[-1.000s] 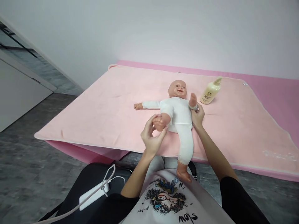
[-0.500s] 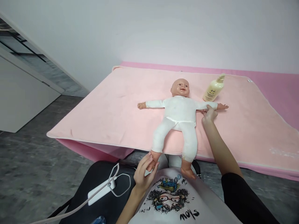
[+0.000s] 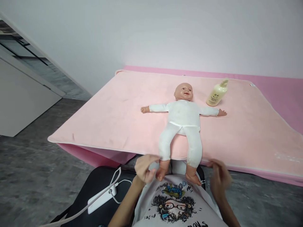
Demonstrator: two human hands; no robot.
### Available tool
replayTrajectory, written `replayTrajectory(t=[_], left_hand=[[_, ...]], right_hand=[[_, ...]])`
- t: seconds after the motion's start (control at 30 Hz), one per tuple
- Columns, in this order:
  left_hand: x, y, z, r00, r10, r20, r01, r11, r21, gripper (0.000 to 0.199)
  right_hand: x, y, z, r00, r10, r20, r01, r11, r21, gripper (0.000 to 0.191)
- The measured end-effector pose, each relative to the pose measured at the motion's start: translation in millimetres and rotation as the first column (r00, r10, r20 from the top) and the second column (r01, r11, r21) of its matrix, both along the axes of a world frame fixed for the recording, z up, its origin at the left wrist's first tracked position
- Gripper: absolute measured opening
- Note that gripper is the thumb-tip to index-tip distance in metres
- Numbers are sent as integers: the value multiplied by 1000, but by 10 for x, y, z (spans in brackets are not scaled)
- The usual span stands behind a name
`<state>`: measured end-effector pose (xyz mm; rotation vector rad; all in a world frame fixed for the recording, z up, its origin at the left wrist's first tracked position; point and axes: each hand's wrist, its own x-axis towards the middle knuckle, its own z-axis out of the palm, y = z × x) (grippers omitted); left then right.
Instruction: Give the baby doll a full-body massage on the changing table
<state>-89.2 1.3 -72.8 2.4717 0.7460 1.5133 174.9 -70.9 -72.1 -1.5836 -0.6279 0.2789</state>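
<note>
A baby doll (image 3: 184, 113) in a white cloth suit lies on its back with both arms spread. Its feet hang over the near edge of the pink blanket (image 3: 113, 116). Just left of the doll's left-side foot is my left hand (image 3: 145, 167), fingers loosely bent, thumb apart, holding nothing. My right hand (image 3: 220, 178) hovers off the near edge, to the right of the other foot and away from the doll; motion smears its fingers. By the doll's outstretched arm on the right, a pale yellow pump bottle (image 3: 216, 94) stands on the blanket.
A black chair or bag surface (image 3: 99, 179) at lower left carries a white power strip or adapter (image 3: 101, 200) with looped cable. White wall (image 3: 165, 34) rises behind the table. Grey floor (image 3: 28, 170) and a white door panel (image 3: 23, 97) lie to the left.
My right hand has let go of the doll's arm and drawn back toward me past the blanket's edge. The left hand has released the doll's foot, which has shifted slightly right.
</note>
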Motion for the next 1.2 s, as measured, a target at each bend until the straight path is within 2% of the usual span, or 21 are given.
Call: replayTrajectory(t=[0.07,0.1,0.13,0.17,0.23,0.3,0.4,0.5,0.53,0.57,0.6,0.67,0.73,0.8,0.87,0.9,1.03,1.07,1.13,1.2], left_hand=[[67,203,95,990,31,136,-9,986,-165,30],[123,325,141,973,123,196,-68,961,-269,30],[191,464,184,953,231,197,-135,904,-405,30],[266,617,222,932,302,200,-149,823,-548,34],[419,957,283,894,372,249,-79,680,-729,46],[545,1304,320,926,339,169,-73,597,-799,44],[674,1733,338,977,204,59,-27,396,-918,35],[793,2010,296,961,196,194,164,161,-973,37],[843,2078,263,931,244,270,250,111,-962,37],[898,2138,221,885,312,346,333,96,-938,36],[958,2190,173,822,389,417,402,122,-907,35],[1079,2267,73,685,516,515,453,253,-855,32],[1181,2298,-2,597,569,566,378,424,-823,34],[1242,2285,-33,584,556,591,236,581,-779,41],[1257,2244,-30,630,510,585,105,691,-715,46],[1250,2223,-24,669,484,564,49,728,-683,46],[1175,2182,-25,843,423,332,-171,796,-581,41],[1154,2186,-32,889,388,242,-211,817,-536,39],[1117,2201,-46,961,274,40,-234,881,-411,39],[1089,2214,-52,974,181,-133,-213,933,-291,44]], right_hand=[[-188,-251,-135,985,172,-28,-174,974,-147,9],[-248,-323,-174,967,241,-77,-252,947,-199,10],[-290,-365,-195,940,315,-131,-338,911,-236,12],[-317,-382,-203,907,381,-181,-417,872,-257,14],[-348,-373,-200,822,489,-292,-559,791,-249,19],[-371,-348,-201,715,524,-463,-653,737,-174,23],[-404,-345,-212,535,481,-695,-683,731,-20,27],[-386,-374,-166,499,466,-731,-685,728,-4,33],[-362,-378,-129,509,464,-725,-691,722,-23,39],[-330,-375,-81,531,459,-713,-693,719,-54,45],[-292,-363,-25,567,451,-689,-685,723,-91,51],[-212,-316,100,685,427,-590,-622,765,-167,62],[-141,-247,233,817,381,-433,-501,842,-203,67],[-93,-170,369,906,322,-273,-378,907,-186,62],[-67,-78,498,953,276,-124,-295,939,-179,53],[-59,-17,552,963,266,-50,-271,943,-192,49],[-52,408,628,935,308,178,-246,922,-300,43],[-59,557,608,927,323,189,-259,918,-299,43],[-88,856,543,928,368,63,-339,901,-271,45],[-129,1087,487,904,427,-17,-419,877,-235,47]])
